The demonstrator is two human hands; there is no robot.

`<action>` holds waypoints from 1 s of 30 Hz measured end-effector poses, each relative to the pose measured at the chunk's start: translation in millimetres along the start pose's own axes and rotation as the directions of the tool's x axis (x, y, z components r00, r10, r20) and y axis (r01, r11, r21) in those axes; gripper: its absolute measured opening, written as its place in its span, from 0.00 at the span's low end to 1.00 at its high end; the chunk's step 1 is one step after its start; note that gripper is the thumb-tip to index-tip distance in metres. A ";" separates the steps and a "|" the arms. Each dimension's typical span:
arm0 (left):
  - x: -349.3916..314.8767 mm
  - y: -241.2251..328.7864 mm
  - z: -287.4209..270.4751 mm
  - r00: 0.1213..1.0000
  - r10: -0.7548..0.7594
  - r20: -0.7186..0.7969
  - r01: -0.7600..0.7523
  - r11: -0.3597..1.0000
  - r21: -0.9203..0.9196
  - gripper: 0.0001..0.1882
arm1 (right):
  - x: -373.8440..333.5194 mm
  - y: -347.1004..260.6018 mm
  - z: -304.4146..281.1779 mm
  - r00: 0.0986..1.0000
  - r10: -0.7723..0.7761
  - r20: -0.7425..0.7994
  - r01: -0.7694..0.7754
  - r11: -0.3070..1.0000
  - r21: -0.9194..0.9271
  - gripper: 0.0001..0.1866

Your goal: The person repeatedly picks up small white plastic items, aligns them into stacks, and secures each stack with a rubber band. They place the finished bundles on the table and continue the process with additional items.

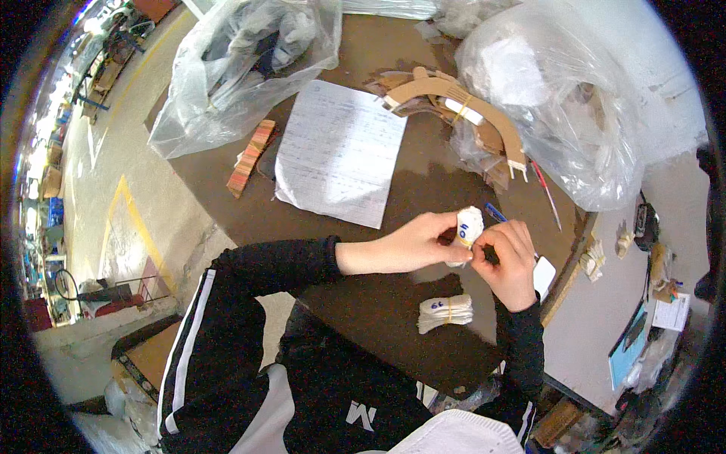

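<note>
My left hand [423,240] grips a small white bundle [470,224] with blue handwriting on it, thumb and fingers closed around its left side. At its lower right edge my right hand [508,261] is pinched, fingertips curled together. Something yellowish shows on the bundle close to those fingertips, too small to make out; what the right fingers hold is hidden. Below the hands, a second white bundle [446,314] with a yellow rubber band and blue writing lies on the brown table [363,314]. A blue pen [495,213] lies partly behind my right hand.
A handwritten paper sheet [340,151] lies beyond my left hand, with a striped orange stack [251,159] to its left. Curved cardboard pieces [454,98] sit farther back. Clear plastic bags [560,98] stand at the far right, others far left. A red pen [546,193] lies right.
</note>
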State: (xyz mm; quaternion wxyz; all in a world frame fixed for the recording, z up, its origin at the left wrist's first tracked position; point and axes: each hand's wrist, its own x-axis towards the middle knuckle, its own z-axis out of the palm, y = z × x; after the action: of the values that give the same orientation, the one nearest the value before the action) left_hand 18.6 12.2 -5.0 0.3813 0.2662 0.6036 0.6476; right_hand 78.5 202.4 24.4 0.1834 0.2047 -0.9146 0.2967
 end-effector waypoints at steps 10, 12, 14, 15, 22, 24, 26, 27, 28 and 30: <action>-3.5 -10.8 9.4 0.993 -0.088 0.082 0.102 0.978 -0.184 0.22 | -6.0 -1.7 6.2 0.990 -0.007 0.140 -0.003 0.997 0.071 0.16; -3.7 -10.1 9.9 0.991 -0.099 0.090 0.117 0.968 -0.222 0.23 | -7.7 -2.9 5.9 0.985 0.035 0.169 -0.057 0.991 0.125 0.15; -2.6 -7.1 8.0 0.980 -0.136 0.146 0.169 0.956 -0.241 0.24 | -8.3 -4.8 3.4 0.975 0.092 0.204 -0.130 0.975 0.182 0.15; -3.1 -5.1 6.5 0.973 -0.157 0.169 0.196 0.949 -0.247 0.25 | -8.5 -5.4 3.0 0.967 0.124 0.223 -0.174 0.960 0.220 0.15; -0.1 -2.2 -2.0 0.984 -0.143 0.110 0.157 0.978 -0.140 0.28 | -9.0 -10.8 3.6 0.976 0.173 0.131 -0.203 0.942 0.266 0.14; -0.3 -6.0 0.0 0.990 -0.122 0.074 0.134 0.972 -0.194 0.29 | -6.4 -11.7 6.0 0.992 0.113 0.060 -0.121 0.978 0.171 0.14; -0.4 -9.1 1.0 0.989 -0.132 0.068 0.144 0.963 -0.228 0.34 | -3.0 -11.0 5.3 0.998 0.043 0.048 -0.049 0.991 0.127 0.14; 0.4 -10.3 1.9 0.988 -0.135 0.069 0.149 0.958 -0.246 0.36 | -2.6 -11.8 7.3 0.999 0.051 0.016 -0.053 0.991 0.125 0.10; 0.6 -10.5 3.2 0.988 -0.141 0.065 0.152 0.961 -0.229 0.38 | -2.0 -11.2 6.6 0.999 0.030 0.015 -0.031 0.995 0.095 0.10; 0.2 -9.7 5.5 0.987 -0.151 0.056 0.160 0.967 -0.197 0.41 | -0.9 -10.1 3.8 1.000 -0.010 0.013 0.010 0.999 0.036 0.09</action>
State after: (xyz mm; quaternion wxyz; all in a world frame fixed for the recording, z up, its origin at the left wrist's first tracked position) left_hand 24.6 15.3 -13.8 0.4680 0.1913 0.5464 0.6677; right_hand 83.3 192.8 25.8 0.1752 0.2145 -0.9092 0.3107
